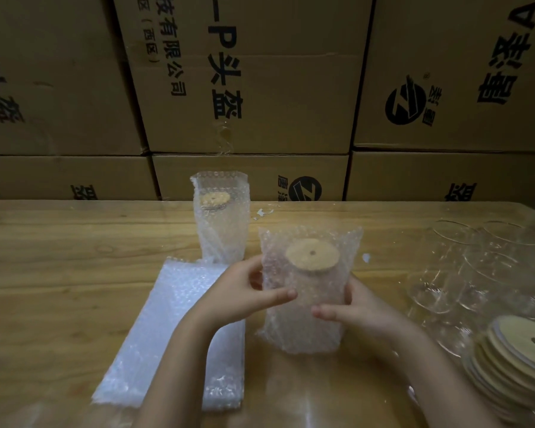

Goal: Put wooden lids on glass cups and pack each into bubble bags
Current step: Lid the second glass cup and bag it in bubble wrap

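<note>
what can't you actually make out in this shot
1. Held cup, head view: its bubble bag blurs the glass; only the lid shows clearly.
2. Far fingers of the left hand and right hand: hidden behind that cup.
3. Lid stack: cut off by the right edge, so no count.
4. Bare cups: clear glass overlapping in dim light; number unclear.

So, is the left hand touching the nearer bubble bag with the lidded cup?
Touching. The head view shows the left hand gripping the nearer bubble bag: its thumb lies on the front, fingers curl behind the left edge.
</note>
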Demonstrator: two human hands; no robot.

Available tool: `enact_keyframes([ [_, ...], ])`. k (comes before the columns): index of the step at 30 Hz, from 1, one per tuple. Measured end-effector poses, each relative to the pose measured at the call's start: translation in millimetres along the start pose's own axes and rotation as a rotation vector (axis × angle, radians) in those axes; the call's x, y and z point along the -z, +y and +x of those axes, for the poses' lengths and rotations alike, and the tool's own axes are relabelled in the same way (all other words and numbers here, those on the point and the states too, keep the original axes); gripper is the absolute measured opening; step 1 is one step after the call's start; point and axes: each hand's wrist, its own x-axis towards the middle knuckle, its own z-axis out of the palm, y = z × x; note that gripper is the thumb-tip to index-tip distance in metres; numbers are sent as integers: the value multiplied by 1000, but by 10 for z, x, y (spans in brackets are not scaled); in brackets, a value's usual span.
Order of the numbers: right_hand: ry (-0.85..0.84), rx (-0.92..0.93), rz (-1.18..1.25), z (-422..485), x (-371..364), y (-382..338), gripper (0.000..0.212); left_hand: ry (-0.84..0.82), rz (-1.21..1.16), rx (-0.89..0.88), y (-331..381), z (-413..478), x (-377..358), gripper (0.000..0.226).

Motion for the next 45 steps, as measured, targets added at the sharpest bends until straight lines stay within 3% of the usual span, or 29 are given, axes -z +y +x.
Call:
enact_keyframes([
  [5, 142, 71, 126, 44, -71, 46, 92, 108, -159, -27, -93, 20, -61, 12],
  [9, 222, 84, 266, 143, -94, 69, 79, 242, -354, 140, -305, 62, -124, 36],
  [12, 299, 70, 345, 287, -53, 13, 88, 465, -316, 272, -472, 103, -193, 14],
  [14, 372, 85, 344, 441, -41, -64, 94, 536, -248, 276, -539, 112, -221, 22],
  [19, 589, 143, 233, 981, -167, -160, 94, 470, -67, 266, -589, 98, -242, 21],
  [23, 660, 130, 61, 1354, -312, -205, 103, 471, -37, 257, -582, 82, -235, 21],
  [30, 775, 136, -55, 1715, -535, -211, 99, 482, -57, 255, -562, 76, -226, 22],
  [45, 704, 143, -82, 1769, -861, -251, 97, 474, -34, 245, -580, 83, -221, 22],
])
